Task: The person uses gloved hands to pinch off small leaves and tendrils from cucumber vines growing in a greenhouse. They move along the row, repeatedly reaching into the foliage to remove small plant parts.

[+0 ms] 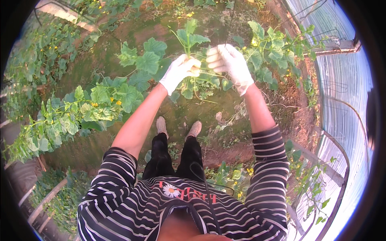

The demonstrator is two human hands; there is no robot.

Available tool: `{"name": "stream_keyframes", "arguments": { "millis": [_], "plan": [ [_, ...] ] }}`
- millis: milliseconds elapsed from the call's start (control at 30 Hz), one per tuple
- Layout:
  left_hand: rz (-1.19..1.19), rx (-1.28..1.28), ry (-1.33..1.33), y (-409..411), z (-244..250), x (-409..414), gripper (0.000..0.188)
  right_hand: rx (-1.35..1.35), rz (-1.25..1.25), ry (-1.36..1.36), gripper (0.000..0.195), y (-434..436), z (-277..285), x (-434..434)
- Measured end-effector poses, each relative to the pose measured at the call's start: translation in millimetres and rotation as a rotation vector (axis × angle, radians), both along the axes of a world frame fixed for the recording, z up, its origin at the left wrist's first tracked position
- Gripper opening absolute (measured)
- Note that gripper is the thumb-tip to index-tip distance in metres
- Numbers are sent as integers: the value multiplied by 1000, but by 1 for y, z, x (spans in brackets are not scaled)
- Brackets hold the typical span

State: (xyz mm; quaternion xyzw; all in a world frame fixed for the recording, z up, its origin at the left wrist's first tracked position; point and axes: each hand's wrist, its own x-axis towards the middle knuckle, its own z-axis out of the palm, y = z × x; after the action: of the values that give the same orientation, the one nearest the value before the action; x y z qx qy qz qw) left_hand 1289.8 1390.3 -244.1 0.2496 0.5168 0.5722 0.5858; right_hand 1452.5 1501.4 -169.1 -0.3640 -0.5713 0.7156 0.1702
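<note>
My left hand (pixel 181 72), in a thin white glove, is closed around the stem of a climbing vine, probably cucumber. The vine's leafy tip (pixel 189 37) stands up above my fingers. My right hand (pixel 227 61), gloved the same way, is just to the right with fingers curled. A thin dark string (pixel 232 19) runs down to its top, and I cannot tell whether the fingers grip it. Below and between both hands are more leaves (pixel 187 90), thin tendrils and stems. What lies inside either palm is hidden.
A row of leafy vines (pixel 99 102) with yellow flowers stretches left, and another vine (pixel 267 48) grows at right. Plastic greenhouse sheeting (pixel 343 99) and a curved frame pipe (pixel 340 150) line the right side. My shoes (pixel 194 129) stand on the mossy soil (pixel 178 110).
</note>
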Motion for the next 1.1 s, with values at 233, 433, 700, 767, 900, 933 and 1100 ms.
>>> {"name": "stream_keyframes", "arguments": {
  "millis": [233, 433, 700, 767, 900, 933, 1100],
  "plan": [
    [-215, -83, 537, -7, 14, 6, 19, 1525, 409, -70, 20, -8, 36, -17],
    [-299, -161, 352, -14, 25, 23, 35, 370, 752, -238, 19, 34, 45, -45],
    [-162, -85, 488, -28, 24, 31, 26, 14, 565, -202, 17, 24, 38, -20],
    [-144, -42, 647, -26, 27, 28, 25, 44, 533, -156, 16, 28, 34, -13],
    [-111, 210, 1045, -27, 13, 20, 31, -32, 587, -230, 16, 28, 45, -19],
    [-177, 139, 990, -27, 16, 17, 33, -73, 591, -266, 16, 28, 47, -23],
    [-41, 99, 867, -26, 15, 7, 18, 66, 411, -145, 18, 19, 5, -16]
  ]
}}
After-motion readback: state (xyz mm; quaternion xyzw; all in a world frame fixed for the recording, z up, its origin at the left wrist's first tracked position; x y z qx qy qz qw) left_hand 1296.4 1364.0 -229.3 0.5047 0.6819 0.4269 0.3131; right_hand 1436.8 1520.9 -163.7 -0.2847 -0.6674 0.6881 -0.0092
